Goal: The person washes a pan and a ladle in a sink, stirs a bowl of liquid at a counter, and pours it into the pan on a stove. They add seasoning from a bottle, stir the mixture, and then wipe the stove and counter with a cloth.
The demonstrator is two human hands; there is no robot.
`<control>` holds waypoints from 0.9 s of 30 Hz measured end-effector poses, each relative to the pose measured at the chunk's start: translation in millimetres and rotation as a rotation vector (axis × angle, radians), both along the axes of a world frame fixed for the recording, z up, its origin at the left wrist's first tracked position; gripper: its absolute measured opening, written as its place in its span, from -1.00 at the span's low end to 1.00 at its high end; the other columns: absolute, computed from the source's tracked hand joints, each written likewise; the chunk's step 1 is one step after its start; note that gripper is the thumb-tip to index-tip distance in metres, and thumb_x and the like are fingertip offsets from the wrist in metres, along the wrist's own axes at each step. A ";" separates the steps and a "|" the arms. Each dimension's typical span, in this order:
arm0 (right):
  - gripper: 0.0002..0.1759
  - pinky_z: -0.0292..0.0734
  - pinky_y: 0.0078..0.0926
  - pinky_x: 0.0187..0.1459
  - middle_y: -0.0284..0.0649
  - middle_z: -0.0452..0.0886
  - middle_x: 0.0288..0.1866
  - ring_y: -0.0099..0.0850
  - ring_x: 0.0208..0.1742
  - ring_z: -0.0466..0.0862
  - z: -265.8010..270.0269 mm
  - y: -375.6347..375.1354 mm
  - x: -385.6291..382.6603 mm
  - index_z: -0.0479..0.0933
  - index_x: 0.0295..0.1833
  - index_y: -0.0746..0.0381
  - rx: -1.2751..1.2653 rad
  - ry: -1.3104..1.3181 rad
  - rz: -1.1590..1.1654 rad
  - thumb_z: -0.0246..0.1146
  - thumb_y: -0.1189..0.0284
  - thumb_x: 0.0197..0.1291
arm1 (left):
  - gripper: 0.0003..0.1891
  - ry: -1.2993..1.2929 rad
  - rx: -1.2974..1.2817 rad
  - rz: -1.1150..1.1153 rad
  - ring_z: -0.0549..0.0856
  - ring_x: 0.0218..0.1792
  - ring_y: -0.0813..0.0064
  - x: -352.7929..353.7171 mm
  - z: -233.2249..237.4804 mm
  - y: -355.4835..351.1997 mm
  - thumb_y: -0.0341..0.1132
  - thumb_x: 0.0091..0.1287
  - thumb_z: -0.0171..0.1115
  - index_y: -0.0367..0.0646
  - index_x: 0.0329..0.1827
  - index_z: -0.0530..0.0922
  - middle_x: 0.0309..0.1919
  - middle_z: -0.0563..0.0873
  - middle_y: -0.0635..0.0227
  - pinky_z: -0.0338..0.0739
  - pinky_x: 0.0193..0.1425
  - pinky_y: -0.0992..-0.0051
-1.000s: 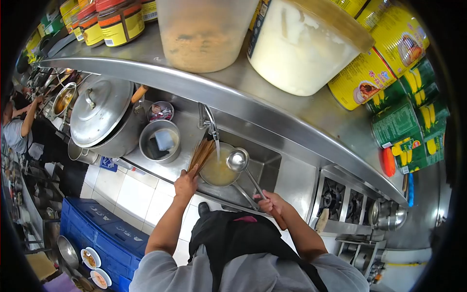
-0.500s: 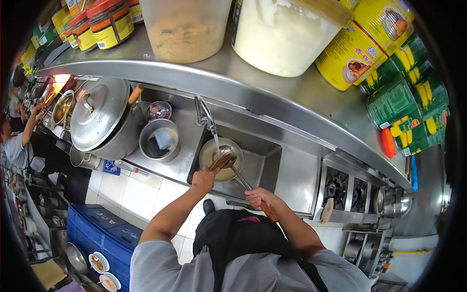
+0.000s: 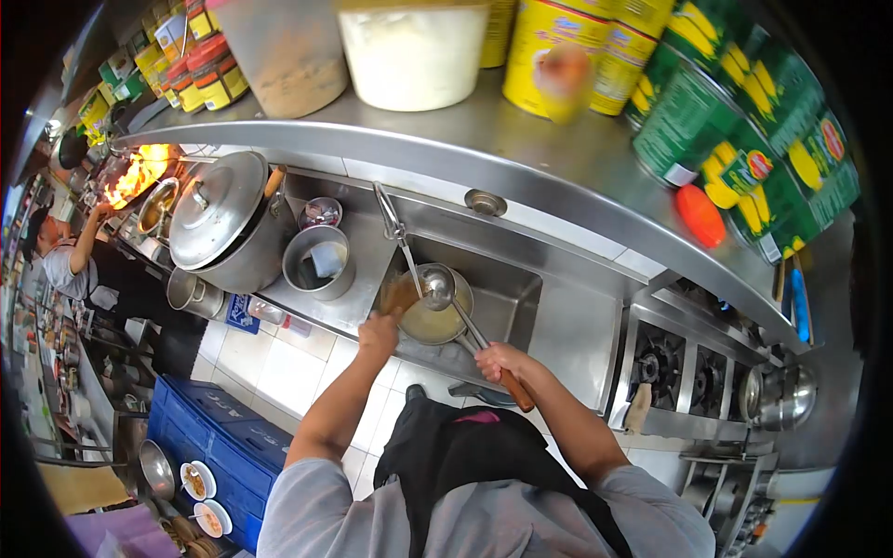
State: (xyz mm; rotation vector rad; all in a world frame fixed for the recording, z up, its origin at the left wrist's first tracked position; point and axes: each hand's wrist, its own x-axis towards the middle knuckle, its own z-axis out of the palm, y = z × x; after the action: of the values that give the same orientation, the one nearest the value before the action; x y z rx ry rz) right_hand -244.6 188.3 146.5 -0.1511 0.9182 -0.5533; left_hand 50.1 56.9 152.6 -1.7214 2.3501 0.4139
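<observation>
My left hand (image 3: pixel 379 335) is closed around a bamboo wok brush (image 3: pixel 400 296), which is smeared by motion at the left of the sink (image 3: pixel 516 302). Farther right, my right hand (image 3: pixel 500 362) grips a long-handled ladle (image 3: pixel 438 287) near its wooden handle end. The ladle's metal bowl sits under the stream from the faucet (image 3: pixel 387 212). Below it in the sink rests a round pan (image 3: pixel 437 332) holding cloudy, pale liquid. Brush and ladle bowl are side by side; blur hides whether they touch.
Left of the sink stand a metal pot (image 3: pixel 318 279) with items in it and a large lidded stockpot (image 3: pixel 219 219). Gas burners (image 3: pixel 659 358) are on the right. A steel shelf (image 3: pixel 446 139) carries tubs and cans. Another person (image 3: pixel 79 265) works by a flaming wok at far left.
The brush has moved left off the ladle bowl, which is now uncovered beneath the water. My right hand has shifted slightly right. The flame at far left has grown, and the view has shifted.
</observation>
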 end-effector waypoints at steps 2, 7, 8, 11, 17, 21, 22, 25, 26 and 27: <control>-0.77 0.19 -0.57 -0.71 -0.49 0.33 -0.59 -0.65 -0.69 0.31 -1.9 -0.6 -15.5 0.31 -0.25 0.08 0.062 -0.115 -0.066 0.28 0.46 0.34 | -0.49 -0.012 -0.013 -0.071 0.79 0.01 0.03 -12.9 12.7 14.7 -0.25 0.44 0.07 0.39 0.46 0.46 0.15 0.64 0.02 0.68 0.09 0.09; -0.91 0.47 -0.33 -0.60 -0.28 0.54 -0.52 -0.38 -0.61 0.56 17.2 37.9 -33.1 0.43 -0.12 0.18 -0.419 0.828 0.273 0.18 0.42 0.38 | -0.51 -0.016 -0.100 0.207 0.75 0.08 0.03 -6.3 -16.5 -4.7 -0.17 0.41 0.15 0.44 0.42 0.46 0.10 0.68 0.06 0.64 0.13 0.04; -0.91 0.47 -0.33 -0.60 -0.28 0.54 -0.52 -0.38 -0.61 0.56 16.1 55.8 -37.6 0.43 -0.12 0.18 -0.388 0.848 0.204 0.18 0.42 0.38 | -0.50 -0.015 -0.088 0.233 0.75 0.08 0.03 -9.9 -5.7 2.8 -0.10 0.42 0.15 0.47 0.44 0.46 0.09 0.69 0.04 0.64 0.12 0.04; -0.74 0.63 -0.03 -0.31 -0.04 0.68 -0.34 -0.03 -0.34 0.73 14.3 120.4 -78.3 0.43 0.07 0.18 -0.779 1.704 0.325 0.19 0.43 0.28 | -0.46 0.076 -0.091 0.161 0.77 -0.10 -0.06 -33.8 33.8 48.3 -0.08 0.39 0.21 0.44 0.47 0.45 -0.07 0.79 0.05 0.64 -0.01 0.00; -0.56 0.60 0.15 -0.12 0.10 0.72 -0.18 0.16 -0.15 0.73 17.0 261.4 -157.0 0.39 0.28 0.11 -0.426 1.658 0.154 0.12 0.42 0.27 | -0.41 0.140 -0.041 0.073 0.73 0.07 -0.14 1.4 -28.3 106.5 -0.17 0.32 0.33 0.11 0.46 0.50 0.08 0.74 -0.05 0.60 0.18 0.02; -0.62 0.58 0.24 -0.07 0.21 0.70 -0.25 0.25 -0.18 0.70 -15.5 361.2 -225.6 0.41 0.20 0.14 -0.078 1.846 -0.270 0.19 0.33 0.30 | -0.39 0.197 -0.016 0.042 0.71 0.14 -0.12 11.7 -43.9 96.3 -0.19 0.29 0.33 -0.01 0.45 0.50 0.17 0.70 -0.08 0.59 0.24 0.07; -0.63 0.57 0.25 -0.07 0.22 0.70 -0.26 0.27 -0.16 0.70 -29.8 376.7 -249.4 0.43 0.19 0.15 0.033 1.922 -0.276 0.20 0.31 0.32 | -0.39 0.197 -0.018 0.044 0.71 0.14 -0.12 8.2 -46.8 95.4 -0.19 0.29 0.33 -0.01 0.45 0.50 0.17 0.70 -0.08 0.59 0.24 0.07; -0.68 0.59 0.23 -0.11 0.27 0.68 -0.30 0.29 -0.21 0.70 -39.7 399.9 -317.1 0.43 0.03 0.26 0.111 1.924 -0.391 0.23 0.27 0.34 | -0.38 0.197 0.027 0.013 0.69 0.17 -0.14 -5.3 -41.3 100.6 -0.17 0.32 0.29 -0.02 0.48 0.45 0.23 0.67 -0.06 0.57 0.26 0.09; -0.65 0.60 0.22 -0.10 0.26 0.69 -0.27 0.28 -0.19 0.70 -56.5 402.8 -338.6 0.42 0.09 0.26 0.118 1.948 -0.391 0.24 0.28 0.32 | -0.38 0.192 0.023 0.024 0.69 0.17 -0.14 -11.7 -41.1 100.3 -0.17 0.32 0.29 -0.02 0.48 0.45 0.23 0.67 -0.06 0.57 0.26 0.09; -0.62 0.60 0.20 -0.06 0.27 0.70 -0.22 0.27 -0.14 0.70 -59.6 401.4 -354.9 0.43 0.12 0.26 0.146 1.924 -0.402 0.23 0.28 0.30 | -0.34 0.171 0.021 -0.004 0.69 0.17 -0.14 -15.9 -44.8 100.3 -0.15 0.32 0.28 -0.01 0.52 0.41 0.23 0.67 -0.04 0.56 0.27 0.08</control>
State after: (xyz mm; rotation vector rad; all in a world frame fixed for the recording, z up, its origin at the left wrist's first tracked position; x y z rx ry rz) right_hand -599.5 589.6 86.9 -0.3795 2.8978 -0.6158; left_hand 34.3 157.2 107.8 -1.7354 2.4546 0.6046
